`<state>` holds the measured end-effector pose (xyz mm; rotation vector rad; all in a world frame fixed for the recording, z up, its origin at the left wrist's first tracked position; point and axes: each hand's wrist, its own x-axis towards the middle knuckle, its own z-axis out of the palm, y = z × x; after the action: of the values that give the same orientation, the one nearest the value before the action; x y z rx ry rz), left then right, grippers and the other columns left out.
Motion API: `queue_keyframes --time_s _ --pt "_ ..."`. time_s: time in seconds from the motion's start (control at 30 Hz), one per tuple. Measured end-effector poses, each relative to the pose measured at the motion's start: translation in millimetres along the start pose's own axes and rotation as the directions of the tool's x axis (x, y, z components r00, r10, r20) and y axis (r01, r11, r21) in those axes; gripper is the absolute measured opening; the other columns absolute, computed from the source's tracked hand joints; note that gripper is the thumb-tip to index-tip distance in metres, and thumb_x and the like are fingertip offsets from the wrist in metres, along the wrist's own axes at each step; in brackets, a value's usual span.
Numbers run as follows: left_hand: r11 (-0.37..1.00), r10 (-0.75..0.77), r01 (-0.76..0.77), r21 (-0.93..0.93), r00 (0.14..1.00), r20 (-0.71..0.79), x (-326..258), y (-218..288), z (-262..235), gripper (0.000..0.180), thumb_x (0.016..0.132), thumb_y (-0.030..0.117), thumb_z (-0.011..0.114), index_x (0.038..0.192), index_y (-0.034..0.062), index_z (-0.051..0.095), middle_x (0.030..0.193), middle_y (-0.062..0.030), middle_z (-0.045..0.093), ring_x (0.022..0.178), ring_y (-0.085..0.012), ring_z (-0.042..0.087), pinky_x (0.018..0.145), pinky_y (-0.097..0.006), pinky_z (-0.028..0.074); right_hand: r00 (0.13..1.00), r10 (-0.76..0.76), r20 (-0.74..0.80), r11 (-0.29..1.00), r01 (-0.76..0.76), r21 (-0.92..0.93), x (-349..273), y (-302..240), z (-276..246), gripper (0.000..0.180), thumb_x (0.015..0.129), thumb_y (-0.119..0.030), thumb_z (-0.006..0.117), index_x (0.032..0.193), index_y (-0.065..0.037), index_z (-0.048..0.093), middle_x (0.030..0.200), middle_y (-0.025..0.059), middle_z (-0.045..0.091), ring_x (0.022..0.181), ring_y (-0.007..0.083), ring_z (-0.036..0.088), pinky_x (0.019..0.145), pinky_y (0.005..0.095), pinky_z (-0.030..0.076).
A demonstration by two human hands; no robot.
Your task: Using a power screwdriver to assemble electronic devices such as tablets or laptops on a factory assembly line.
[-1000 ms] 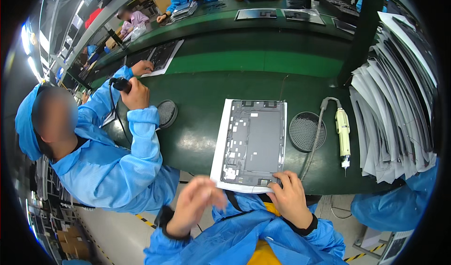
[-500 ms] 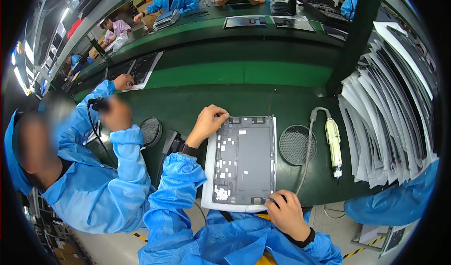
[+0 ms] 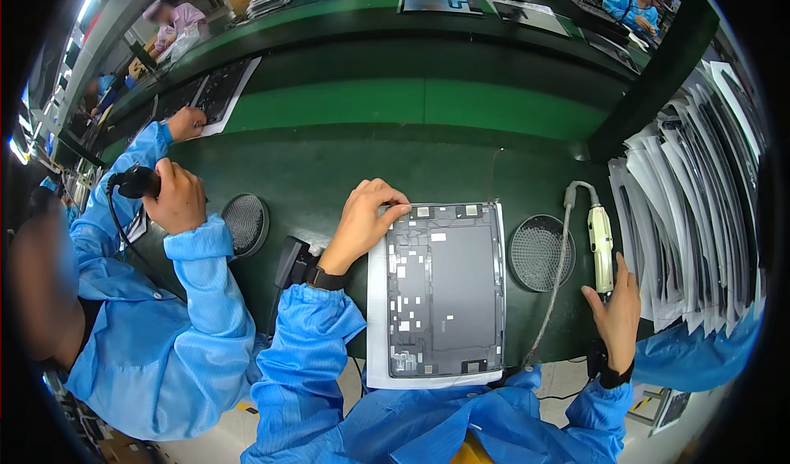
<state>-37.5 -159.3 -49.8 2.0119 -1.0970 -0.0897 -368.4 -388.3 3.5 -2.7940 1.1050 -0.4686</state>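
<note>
A flat dark grey device panel (image 3: pixel 448 291) dotted with small white pieces lies upright on a white sheet (image 3: pixel 377 324) at the table's front edge. At its upper left corner my left hand (image 3: pixel 362 221) is closed, thumb and fingers pinching the edge. My right hand (image 3: pixel 615 320) is off the panel, thumb and fingers apart and nothing visible in it. Its fingertips are beside the lower end of a pale yellow-green electric screwdriver (image 3: pixel 601 246). That screwdriver's tip is hidden. Between panel and screwdriver stands a round dish with a mesh-like grid (image 3: pixel 539 254), crossed by the screwdriver's cable.
Thin sheets (image 3: pixel 687 217) stand in a thick stack at the right, beside a dark post (image 3: pixel 658 77). To the left, a co-worker's hand (image 3: pixel 177 200) grips a black corded tool (image 3: pixel 136 182). Near that arm is another grid dish (image 3: pixel 245 223). A black tool (image 3: pixel 292 262) lies by my left wrist.
My right hand has left the panel's lower right corner and moved right to the screwdriver, its fingers spreading. My left hand stays at the upper left corner. The view has tilted downward.
</note>
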Motion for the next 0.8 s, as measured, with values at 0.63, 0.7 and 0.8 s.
queue_keyframes --time_s 0.63,0.7,0.8 --pt "1.000 0.019 -0.019 -0.004 1.000 0.018 6.8 1.0 -0.2 0.014 0.077 0.018 0.068 0.080 0.0039 0.068 0.075 -0.0055 0.057 0.074 -0.0228 0.050 0.067 -0.033 0.040 0.849 0.072 -0.524 0.758 0.294 0.581 18.5 34.9 6.3 0.054 0.088 -0.011 0.053 0.134 0.005 0.028 0.079 0.0098 0.052 0.068 0.0161 0.054 0.065 0.0321 0.050" --pt "0.993 0.064 -0.064 0.096 0.998 0.002 4.4 7.2 0.5 0.019 0.073 0.021 0.072 0.080 0.0047 0.067 0.074 -0.0058 0.056 0.074 -0.0230 0.049 0.065 -0.033 0.040 0.857 0.132 -0.498 0.561 0.350 0.751 28.0 -1.1 -17.9 0.051 0.090 -0.010 0.050 0.133 0.007 0.029 0.076 0.0082 0.052 0.065 0.0151 0.052 0.068 0.0316 0.049" --pt "0.987 0.079 -0.075 0.141 0.997 -0.020 3.8 9.2 6.7 0.022 0.069 0.022 0.075 0.078 0.0051 0.065 0.072 -0.0057 0.055 0.075 -0.0234 0.049 0.065 -0.034 0.040 0.862 0.152 -0.483 0.359 0.407 0.840 45.8 -28.4 -32.8 0.050 0.091 -0.012 0.048 0.134 0.006 0.030 0.073 0.0064 0.051 0.064 0.0146 0.050 0.070 0.0313 0.048"
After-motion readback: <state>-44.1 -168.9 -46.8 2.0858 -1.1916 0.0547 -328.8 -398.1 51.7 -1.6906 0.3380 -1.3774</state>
